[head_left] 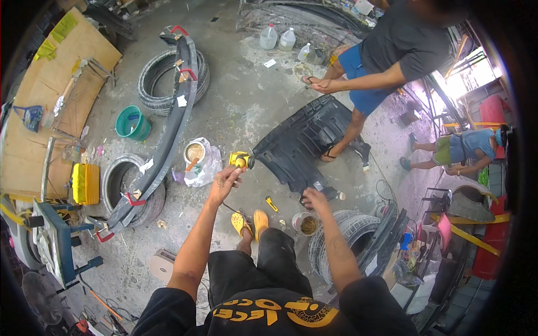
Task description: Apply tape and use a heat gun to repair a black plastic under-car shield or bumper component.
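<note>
Handling stage judged: yellow power tool held by left grip, eleven o'clock; right grip unclear; steadiness required next.

A green bucket stands on the concrete floor, between a plywood board and a tire. A yellow box is located near a blue metal stand. At the far side, two clear jugs stand side by side; a smaller bottle stands to their right. A yellow utility knife lies flat. A second, dusty tire is positioned at lower right.
</note>
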`<act>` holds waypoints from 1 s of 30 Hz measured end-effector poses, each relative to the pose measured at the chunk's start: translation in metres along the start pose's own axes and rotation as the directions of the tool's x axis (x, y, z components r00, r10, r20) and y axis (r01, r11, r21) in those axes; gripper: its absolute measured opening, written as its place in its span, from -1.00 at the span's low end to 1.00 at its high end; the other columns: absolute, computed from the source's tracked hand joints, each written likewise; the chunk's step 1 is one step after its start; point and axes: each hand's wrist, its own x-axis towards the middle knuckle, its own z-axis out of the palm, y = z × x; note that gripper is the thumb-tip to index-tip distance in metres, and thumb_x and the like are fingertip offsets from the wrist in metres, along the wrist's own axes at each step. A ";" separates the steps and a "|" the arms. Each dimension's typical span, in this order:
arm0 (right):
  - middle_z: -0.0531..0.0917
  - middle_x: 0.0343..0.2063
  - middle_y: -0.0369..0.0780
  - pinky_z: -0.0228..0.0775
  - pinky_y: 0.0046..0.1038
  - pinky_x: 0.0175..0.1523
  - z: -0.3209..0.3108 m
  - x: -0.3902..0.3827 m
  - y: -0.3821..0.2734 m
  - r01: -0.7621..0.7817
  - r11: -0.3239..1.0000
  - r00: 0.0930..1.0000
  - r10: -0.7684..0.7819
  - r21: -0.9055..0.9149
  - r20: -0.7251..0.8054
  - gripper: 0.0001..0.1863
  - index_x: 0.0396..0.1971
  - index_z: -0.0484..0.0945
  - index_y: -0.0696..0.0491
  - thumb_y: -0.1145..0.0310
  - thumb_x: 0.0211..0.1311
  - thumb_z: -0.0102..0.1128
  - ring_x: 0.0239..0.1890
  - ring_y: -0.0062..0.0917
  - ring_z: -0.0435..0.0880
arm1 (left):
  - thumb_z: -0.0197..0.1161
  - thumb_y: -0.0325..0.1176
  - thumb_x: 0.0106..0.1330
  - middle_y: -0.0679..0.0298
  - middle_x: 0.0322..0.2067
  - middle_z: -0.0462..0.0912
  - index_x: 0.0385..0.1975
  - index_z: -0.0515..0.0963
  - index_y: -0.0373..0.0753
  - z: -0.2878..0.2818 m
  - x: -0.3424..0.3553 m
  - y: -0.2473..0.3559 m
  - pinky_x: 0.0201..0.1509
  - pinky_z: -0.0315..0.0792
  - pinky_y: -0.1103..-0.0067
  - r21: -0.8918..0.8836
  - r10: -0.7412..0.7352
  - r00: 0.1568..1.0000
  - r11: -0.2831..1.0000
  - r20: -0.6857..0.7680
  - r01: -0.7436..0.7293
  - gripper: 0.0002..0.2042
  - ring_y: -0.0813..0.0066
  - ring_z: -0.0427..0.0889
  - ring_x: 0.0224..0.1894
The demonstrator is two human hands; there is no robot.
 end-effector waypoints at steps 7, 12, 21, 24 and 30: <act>0.51 0.03 -0.07 0.51 -0.26 0.02 -0.030 0.196 -0.074 0.034 0.967 0.978 0.019 0.252 -0.206 -0.30 0.18 0.30 0.24 0.17 0.14 0.35 0.06 -0.25 0.52 | 0.12 -0.16 0.41 0.23 -0.01 0.55 -0.15 0.65 -0.32 -0.004 0.116 -0.007 -0.33 0.48 0.62 0.042 -0.045 0.999 0.998 -0.006 0.045 -0.67 0.54 0.58 -0.26; 0.42 0.07 -0.03 0.50 -0.26 0.04 -0.045 0.384 -0.149 0.151 0.965 0.944 -0.076 0.214 -0.322 -0.10 0.34 0.05 0.24 0.19 0.12 0.37 0.10 -0.25 0.46 | 0.14 -0.15 0.40 0.25 0.01 0.55 -0.17 0.66 -0.29 -0.017 0.208 -0.052 -0.36 0.47 0.64 0.099 -0.136 0.991 0.986 0.011 0.134 -0.68 0.54 0.56 -0.26; -0.06 0.42 -0.04 0.25 0.02 0.22 -0.021 0.585 -0.187 0.253 0.964 0.932 -0.220 0.082 -0.287 -0.04 0.44 -0.13 -0.28 0.23 0.18 0.33 0.33 -0.21 0.25 | 0.16 -0.24 0.39 0.20 -0.12 0.60 -0.18 0.64 -0.34 -0.010 0.378 -0.230 -0.33 0.41 0.58 0.052 -0.293 0.955 0.954 -0.044 0.295 -0.72 0.50 0.56 -0.29; 0.06 0.41 -0.10 0.17 0.07 0.24 -0.004 0.593 -0.187 0.026 0.980 0.983 -0.061 0.195 0.176 -0.23 0.43 -0.03 -0.17 -0.16 0.34 -0.04 0.36 -0.19 0.21 | 0.14 -0.19 0.40 0.29 -0.20 0.60 -0.19 0.63 -0.34 0.001 0.414 -0.255 -0.23 0.42 0.60 0.089 -0.102 0.994 0.991 -0.033 0.105 -0.70 0.54 0.55 -0.31; 0.43 0.25 -0.19 0.15 -0.09 0.29 0.065 0.433 -0.105 -0.154 0.873 0.624 0.448 -0.462 0.640 -0.23 0.28 0.32 0.05 -0.26 0.43 -0.51 0.29 -0.35 0.38 | 0.12 -0.17 0.42 0.29 -0.23 0.61 -0.17 0.63 -0.37 -0.003 0.412 -0.267 -0.20 0.41 0.59 -0.082 -0.355 0.934 0.933 -0.049 0.350 -0.66 0.56 0.52 -0.31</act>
